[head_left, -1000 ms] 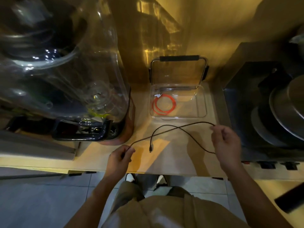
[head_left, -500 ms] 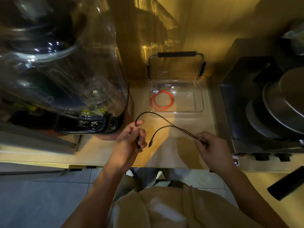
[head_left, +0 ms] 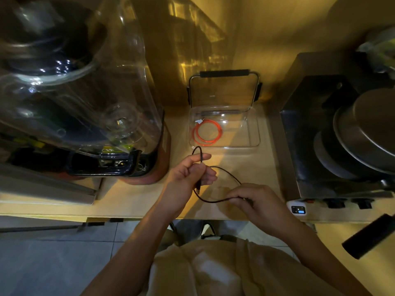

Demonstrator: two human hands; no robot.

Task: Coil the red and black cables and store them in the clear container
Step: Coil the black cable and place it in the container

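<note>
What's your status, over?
Both hands pinching black cable, half looped. Red cable coiled inside container. Path clear.

Head-worn view, steeply down over counter [head_left: 252,167]

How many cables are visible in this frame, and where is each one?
2. The red cable lies coiled inside the clear container, at its left side. The black cable is held above the counter between the left hand and right hand. No others show.

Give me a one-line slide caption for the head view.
Both hands, left hand and right hand, loop the black cable while the red cable lies coiled in the clear container.
</note>
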